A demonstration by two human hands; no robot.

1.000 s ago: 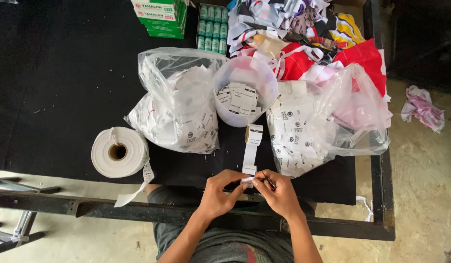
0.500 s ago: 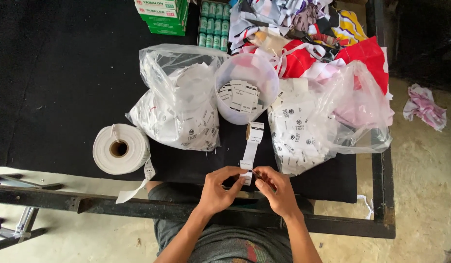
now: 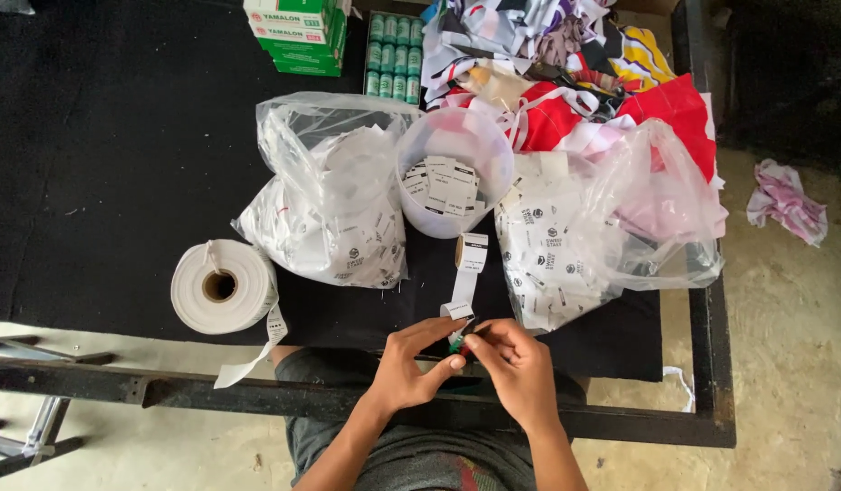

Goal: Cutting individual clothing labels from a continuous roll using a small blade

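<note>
A narrow white strip of printed labels (image 3: 466,277) runs from a small roll on the black table down to my hands at the front edge. My left hand (image 3: 416,364) pinches the lower end of the strip between thumb and fingers. My right hand (image 3: 520,368) meets it from the right and holds a small green-handled tool (image 3: 457,344) at the strip's end. Just behind the strip stands a round translucent tub (image 3: 457,164) with cut labels inside.
Two clear plastic bags of printed labels (image 3: 334,218) (image 3: 566,245) flank the tub. A large white tape roll (image 3: 222,286) lies at the left front. Green boxes (image 3: 298,32), small cans and a pile of coloured cloth (image 3: 575,64) fill the back. The black metal table frame (image 3: 257,395) runs in front.
My hands have stayed together at the strip's lower end; the fingers have shifted slightly.
</note>
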